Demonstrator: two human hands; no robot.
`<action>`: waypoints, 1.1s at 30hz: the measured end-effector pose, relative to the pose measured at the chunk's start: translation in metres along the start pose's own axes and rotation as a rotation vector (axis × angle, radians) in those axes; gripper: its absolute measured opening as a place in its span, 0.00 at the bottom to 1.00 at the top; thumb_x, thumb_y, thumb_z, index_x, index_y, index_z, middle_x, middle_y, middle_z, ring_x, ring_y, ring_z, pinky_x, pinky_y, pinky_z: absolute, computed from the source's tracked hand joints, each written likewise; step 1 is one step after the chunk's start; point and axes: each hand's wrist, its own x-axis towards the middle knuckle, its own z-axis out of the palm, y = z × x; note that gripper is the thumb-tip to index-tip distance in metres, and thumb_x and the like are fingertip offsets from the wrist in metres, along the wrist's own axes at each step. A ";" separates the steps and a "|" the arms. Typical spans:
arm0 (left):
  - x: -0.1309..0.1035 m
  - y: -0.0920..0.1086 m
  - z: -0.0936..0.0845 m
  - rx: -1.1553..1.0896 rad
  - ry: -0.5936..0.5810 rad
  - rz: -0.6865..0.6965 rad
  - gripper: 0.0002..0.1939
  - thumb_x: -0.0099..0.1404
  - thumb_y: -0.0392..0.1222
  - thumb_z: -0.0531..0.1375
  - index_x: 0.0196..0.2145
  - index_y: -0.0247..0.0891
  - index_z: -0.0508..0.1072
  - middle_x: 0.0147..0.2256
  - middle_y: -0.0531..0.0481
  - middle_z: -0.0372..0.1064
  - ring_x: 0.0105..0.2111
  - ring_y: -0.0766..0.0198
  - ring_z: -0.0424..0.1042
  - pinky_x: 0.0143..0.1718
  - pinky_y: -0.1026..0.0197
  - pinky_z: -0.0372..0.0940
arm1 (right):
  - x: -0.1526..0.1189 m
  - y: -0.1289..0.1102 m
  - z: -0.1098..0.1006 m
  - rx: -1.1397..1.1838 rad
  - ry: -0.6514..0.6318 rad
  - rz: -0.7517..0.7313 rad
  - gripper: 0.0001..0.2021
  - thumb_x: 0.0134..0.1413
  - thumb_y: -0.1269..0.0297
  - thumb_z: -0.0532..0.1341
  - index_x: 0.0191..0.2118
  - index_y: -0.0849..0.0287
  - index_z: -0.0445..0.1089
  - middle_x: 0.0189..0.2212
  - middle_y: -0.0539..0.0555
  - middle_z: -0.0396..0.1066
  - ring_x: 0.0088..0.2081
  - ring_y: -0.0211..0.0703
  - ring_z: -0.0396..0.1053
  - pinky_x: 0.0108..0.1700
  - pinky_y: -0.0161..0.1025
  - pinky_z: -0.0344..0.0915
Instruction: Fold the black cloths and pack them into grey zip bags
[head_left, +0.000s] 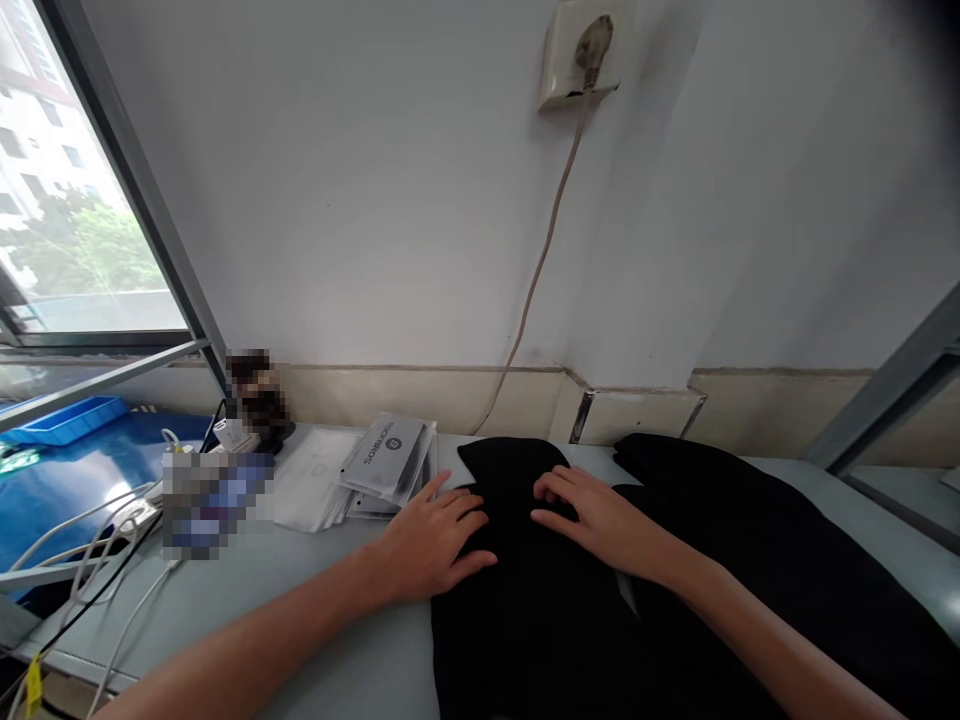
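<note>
Got a black cloth (517, 640) here: left hand (431, 540) spread at its left edge, right hand (589, 512) loosely curled over it, thumb apart. ROCKBROS packets (386, 455) left of it.

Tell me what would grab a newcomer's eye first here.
First, probably the large black cloth at the lower middle of the view, with the left hand at its left edge and the right hand over it. Next, the plug in the wall socket at the top, its cord hanging down the pale wall. Then the printed grey packets beyond the left hand.
</note>
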 end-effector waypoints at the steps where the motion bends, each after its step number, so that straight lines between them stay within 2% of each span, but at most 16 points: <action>1: -0.001 -0.002 0.002 0.024 0.014 -0.033 0.27 0.77 0.58 0.53 0.59 0.33 0.71 0.61 0.37 0.70 0.64 0.45 0.65 0.71 0.37 0.49 | 0.000 0.002 0.003 -0.040 0.012 0.030 0.26 0.67 0.39 0.53 0.56 0.52 0.73 0.54 0.61 0.75 0.56 0.62 0.72 0.57 0.57 0.69; 3: -0.002 -0.005 0.004 0.042 0.015 -0.050 0.30 0.77 0.58 0.52 0.64 0.32 0.66 0.65 0.34 0.64 0.69 0.42 0.58 0.71 0.36 0.47 | 0.000 0.009 0.011 -0.115 0.014 0.109 0.37 0.65 0.34 0.53 0.68 0.55 0.64 0.68 0.63 0.64 0.68 0.68 0.60 0.67 0.63 0.59; 4: -0.002 -0.006 0.003 0.025 0.000 -0.030 0.28 0.78 0.56 0.52 0.65 0.32 0.65 0.67 0.35 0.62 0.69 0.44 0.57 0.72 0.37 0.48 | 0.000 0.013 0.015 -0.134 -0.003 0.147 0.41 0.64 0.33 0.51 0.72 0.56 0.59 0.72 0.63 0.57 0.72 0.68 0.53 0.70 0.63 0.53; 7: -0.001 -0.002 -0.003 -0.098 -0.069 0.078 0.21 0.79 0.48 0.53 0.63 0.38 0.67 0.66 0.41 0.63 0.68 0.53 0.60 0.72 0.47 0.51 | 0.000 0.021 0.020 -0.130 -0.086 0.195 0.46 0.65 0.31 0.46 0.77 0.59 0.47 0.77 0.59 0.44 0.76 0.62 0.40 0.75 0.59 0.42; 10: 0.000 0.005 -0.009 -0.162 -0.081 0.097 0.23 0.77 0.55 0.55 0.63 0.41 0.67 0.63 0.43 0.67 0.65 0.53 0.65 0.70 0.47 0.54 | -0.002 0.020 0.013 -0.096 -0.174 0.181 0.51 0.61 0.27 0.48 0.78 0.58 0.41 0.77 0.58 0.37 0.77 0.60 0.33 0.76 0.59 0.36; 13: 0.002 0.002 -0.010 -0.062 -0.019 -0.023 0.26 0.77 0.57 0.54 0.64 0.39 0.64 0.64 0.41 0.66 0.64 0.49 0.65 0.68 0.44 0.56 | -0.006 0.016 0.002 -0.040 -0.262 0.160 0.57 0.55 0.25 0.55 0.78 0.55 0.34 0.77 0.59 0.30 0.76 0.61 0.28 0.75 0.61 0.33; 16: 0.002 -0.012 -0.007 0.127 0.049 -0.182 0.20 0.80 0.47 0.49 0.62 0.36 0.65 0.62 0.38 0.68 0.65 0.47 0.63 0.67 0.41 0.55 | -0.010 0.015 -0.003 -0.002 -0.306 0.142 0.61 0.51 0.26 0.60 0.78 0.54 0.32 0.77 0.61 0.28 0.76 0.64 0.26 0.74 0.64 0.32; 19: -0.001 -0.025 -0.005 0.225 0.047 -0.246 0.18 0.81 0.47 0.47 0.54 0.35 0.70 0.49 0.38 0.76 0.56 0.46 0.72 0.62 0.39 0.58 | -0.011 0.016 -0.004 0.015 -0.320 0.144 0.63 0.48 0.28 0.64 0.78 0.55 0.34 0.77 0.64 0.30 0.76 0.67 0.27 0.74 0.66 0.33; 21: -0.002 -0.028 -0.006 0.252 0.048 -0.266 0.20 0.81 0.49 0.46 0.49 0.35 0.72 0.41 0.40 0.77 0.46 0.47 0.75 0.56 0.40 0.61 | -0.011 0.012 -0.006 0.021 -0.267 0.147 0.61 0.46 0.32 0.68 0.77 0.53 0.41 0.78 0.64 0.36 0.76 0.71 0.31 0.73 0.68 0.39; 23: -0.001 -0.026 -0.008 0.290 0.061 -0.293 0.22 0.81 0.50 0.45 0.46 0.35 0.73 0.35 0.40 0.76 0.41 0.46 0.74 0.51 0.41 0.63 | -0.012 0.003 -0.010 0.054 -0.159 0.118 0.53 0.46 0.38 0.70 0.73 0.50 0.51 0.76 0.63 0.46 0.74 0.73 0.43 0.69 0.65 0.54; 25: 0.001 -0.023 -0.011 0.323 0.057 -0.304 0.20 0.80 0.50 0.46 0.45 0.35 0.73 0.33 0.41 0.74 0.40 0.46 0.73 0.48 0.43 0.63 | -0.012 -0.011 -0.018 0.127 -0.103 0.065 0.37 0.50 0.47 0.70 0.64 0.48 0.60 0.67 0.60 0.59 0.66 0.66 0.60 0.60 0.55 0.66; 26: 0.001 -0.021 -0.012 0.331 0.052 -0.300 0.18 0.80 0.49 0.48 0.45 0.36 0.73 0.34 0.41 0.74 0.41 0.46 0.72 0.47 0.44 0.64 | -0.013 -0.019 -0.022 0.171 -0.136 0.052 0.29 0.52 0.51 0.68 0.58 0.47 0.63 0.60 0.57 0.65 0.59 0.61 0.66 0.55 0.51 0.69; 28: 0.003 -0.020 -0.014 0.328 0.056 -0.286 0.14 0.79 0.48 0.51 0.47 0.37 0.71 0.40 0.40 0.73 0.42 0.47 0.72 0.46 0.46 0.64 | -0.015 -0.034 -0.030 0.222 -0.296 0.071 0.20 0.48 0.54 0.70 0.46 0.50 0.65 0.46 0.54 0.68 0.50 0.57 0.68 0.50 0.48 0.69; 30: 0.004 -0.019 -0.017 0.264 0.066 -0.239 0.10 0.79 0.43 0.52 0.47 0.38 0.70 0.45 0.41 0.71 0.43 0.50 0.71 0.45 0.50 0.65 | -0.016 -0.042 -0.035 0.237 -0.423 0.097 0.23 0.41 0.54 0.74 0.40 0.51 0.63 0.41 0.52 0.66 0.50 0.59 0.66 0.50 0.48 0.66; 33: 0.004 -0.015 -0.021 -0.017 0.001 -0.081 0.09 0.79 0.36 0.50 0.44 0.39 0.69 0.42 0.47 0.70 0.40 0.59 0.71 0.41 0.58 0.65 | -0.019 -0.044 -0.036 0.256 -0.502 0.109 0.30 0.34 0.53 0.76 0.42 0.51 0.63 0.45 0.52 0.64 0.58 0.64 0.60 0.58 0.52 0.61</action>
